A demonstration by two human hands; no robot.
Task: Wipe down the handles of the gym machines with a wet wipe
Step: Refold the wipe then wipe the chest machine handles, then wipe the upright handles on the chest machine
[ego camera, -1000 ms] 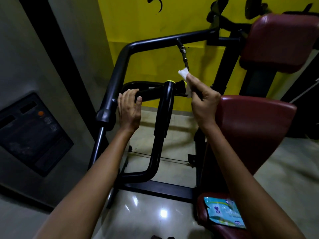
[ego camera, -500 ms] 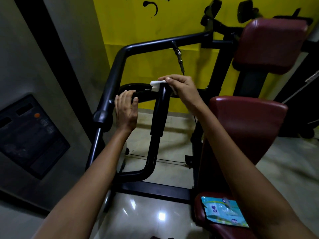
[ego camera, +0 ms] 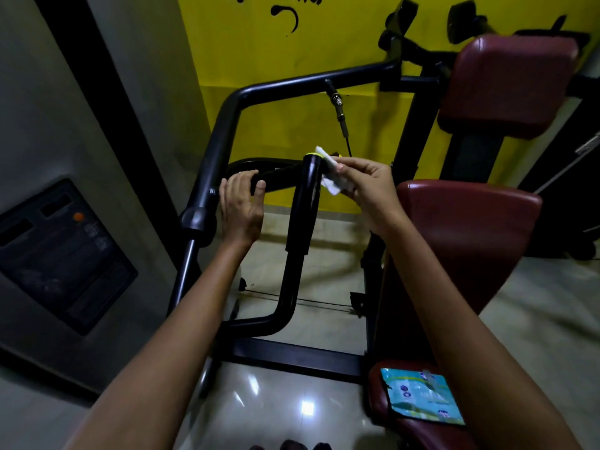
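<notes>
Wipe sits pinched in right hand fingers against handle.

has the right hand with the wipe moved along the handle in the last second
Yes. The right hand carried the wet wipe leftward, from the bar right of the upright handle onto its yellow-ringed top.

Open floor shows between the upright handle and the maroon seat pad — crossed low by a thin cable, hemmed left by the curved frame tube.
</notes>
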